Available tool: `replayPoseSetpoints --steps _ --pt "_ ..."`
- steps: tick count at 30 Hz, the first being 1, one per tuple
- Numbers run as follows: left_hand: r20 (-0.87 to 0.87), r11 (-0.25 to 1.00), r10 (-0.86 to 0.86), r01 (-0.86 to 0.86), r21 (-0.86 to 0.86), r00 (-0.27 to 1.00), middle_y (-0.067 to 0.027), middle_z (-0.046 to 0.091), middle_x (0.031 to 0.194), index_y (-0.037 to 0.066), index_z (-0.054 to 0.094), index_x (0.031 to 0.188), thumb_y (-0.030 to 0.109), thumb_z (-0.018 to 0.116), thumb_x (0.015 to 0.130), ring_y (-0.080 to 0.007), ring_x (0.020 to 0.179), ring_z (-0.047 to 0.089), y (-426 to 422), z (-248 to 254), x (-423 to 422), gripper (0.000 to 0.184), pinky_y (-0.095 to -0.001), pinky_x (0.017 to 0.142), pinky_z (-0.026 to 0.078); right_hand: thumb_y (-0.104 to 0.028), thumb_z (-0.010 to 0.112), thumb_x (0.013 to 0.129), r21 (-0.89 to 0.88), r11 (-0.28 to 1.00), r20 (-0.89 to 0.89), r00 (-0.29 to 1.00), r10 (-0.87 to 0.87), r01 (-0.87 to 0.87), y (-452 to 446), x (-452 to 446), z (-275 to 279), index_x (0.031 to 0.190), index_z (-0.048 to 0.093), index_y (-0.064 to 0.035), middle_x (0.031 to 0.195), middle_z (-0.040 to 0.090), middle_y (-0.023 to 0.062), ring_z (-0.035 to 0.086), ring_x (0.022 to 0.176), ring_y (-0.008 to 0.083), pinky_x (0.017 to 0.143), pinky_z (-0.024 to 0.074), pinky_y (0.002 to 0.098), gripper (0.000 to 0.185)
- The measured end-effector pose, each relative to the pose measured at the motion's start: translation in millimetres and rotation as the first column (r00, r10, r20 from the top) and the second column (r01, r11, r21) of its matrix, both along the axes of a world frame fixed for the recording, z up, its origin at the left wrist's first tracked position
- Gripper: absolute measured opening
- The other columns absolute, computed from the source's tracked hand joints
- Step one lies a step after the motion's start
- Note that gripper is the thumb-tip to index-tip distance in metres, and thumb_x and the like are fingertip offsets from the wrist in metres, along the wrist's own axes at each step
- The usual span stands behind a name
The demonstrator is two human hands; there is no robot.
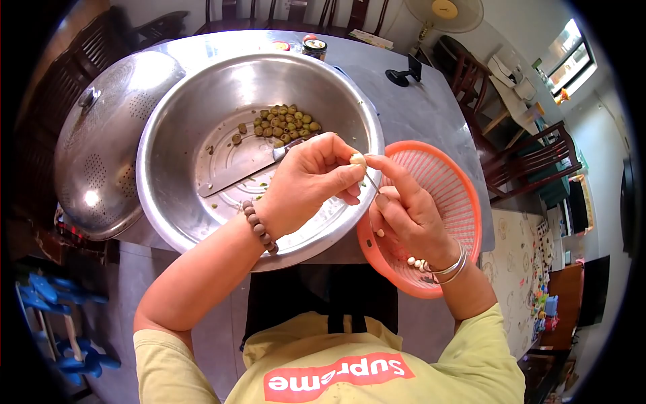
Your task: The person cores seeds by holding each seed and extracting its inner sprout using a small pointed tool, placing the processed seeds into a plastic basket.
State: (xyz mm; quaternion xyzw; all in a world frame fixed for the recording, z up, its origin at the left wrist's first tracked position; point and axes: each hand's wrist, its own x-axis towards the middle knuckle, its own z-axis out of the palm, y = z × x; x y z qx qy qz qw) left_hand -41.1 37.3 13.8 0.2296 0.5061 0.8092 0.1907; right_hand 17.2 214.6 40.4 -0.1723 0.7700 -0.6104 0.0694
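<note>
My left hand [313, 176] is above the right rim of a large metal basin [195, 101], its fingers pinching a small pale round piece [358, 159]. Close beside it, my right hand [412, 214] holds a thin metal tool [371, 180] whose upper end meets the pale piece. Several green-brown round fruits [286, 123] lie in the basin, with a broad-bladed knife [235, 176] partly behind my left hand. Under my right hand is an orange plastic basket [471, 222] with a few small pale pieces in it.
A perforated metal lid [108, 141] leans at the basin's left. On the grey table [431, 114] stand a jar [314, 48] and a black stand [406, 73]. Dark wooden chairs surround it. Blue stools [60, 303] are at the lower left, and a fan [444, 10] is behind.
</note>
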Motion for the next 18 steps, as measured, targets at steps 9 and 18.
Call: replayPoseSetpoints --steps 9,18 --pt "0.023 0.999 -0.044 0.044 0.02 0.999 -0.0045 0.059 0.079 0.002 0.052 0.09 0.011 0.057 0.086 -0.0093 0.069 0.06 -2.5 -4.7 -0.7 0.011 -0.0233 0.063 0.052 0.003 0.039 0.084 0.052 0.998 0.02 0.999 -0.035 0.034 -2.0 -2.0 -0.3 0.124 0.039 -0.0043 0.053 0.041 -0.0041 0.042 0.049 0.0022 0.049 0.0382 0.019 0.041" --pt "0.049 0.992 -0.121 0.123 -0.032 0.991 -0.0055 0.06 0.078 0.001 0.051 0.089 0.01 0.057 0.086 -0.0111 0.069 0.061 10.0 -1.4 6.1 0.011 -0.0242 0.062 0.052 -0.002 0.042 0.087 0.076 0.994 -0.053 0.995 -0.079 0.083 -3.5 -7.1 2.6 0.114 0.041 -0.0052 0.055 0.048 -0.0017 0.047 0.051 0.0052 0.051 0.0414 0.0213 0.027"
